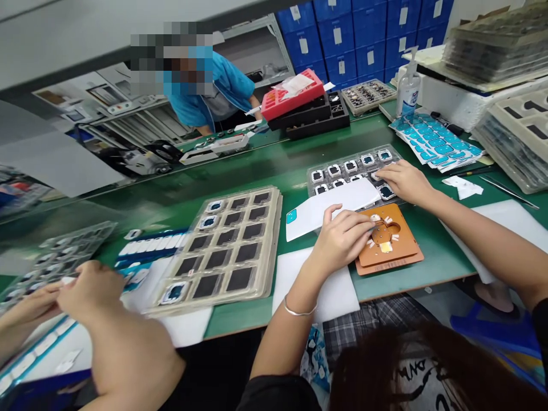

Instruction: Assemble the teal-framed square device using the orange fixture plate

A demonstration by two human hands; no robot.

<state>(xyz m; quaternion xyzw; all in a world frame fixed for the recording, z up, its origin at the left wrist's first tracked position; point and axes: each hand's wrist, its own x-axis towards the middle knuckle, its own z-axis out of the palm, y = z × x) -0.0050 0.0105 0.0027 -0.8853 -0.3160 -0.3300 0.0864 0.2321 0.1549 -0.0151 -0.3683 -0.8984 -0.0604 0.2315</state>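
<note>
Bright, even, cool-white light covers the green bench (240, 178), its source out of sight, leaving soft, faint shadows; a pale sheen glosses the bench just toward twelve o'clock from centre. The orange fixture (385, 233), past three o'clock, reads fairly crisp, while a co-worker's forearm (132, 348) blurs at eight. Dark hair (372, 371) loses detail at five. Mosaic squares hide a patch near eleven; wide-angle stretching skews the edges.
</note>
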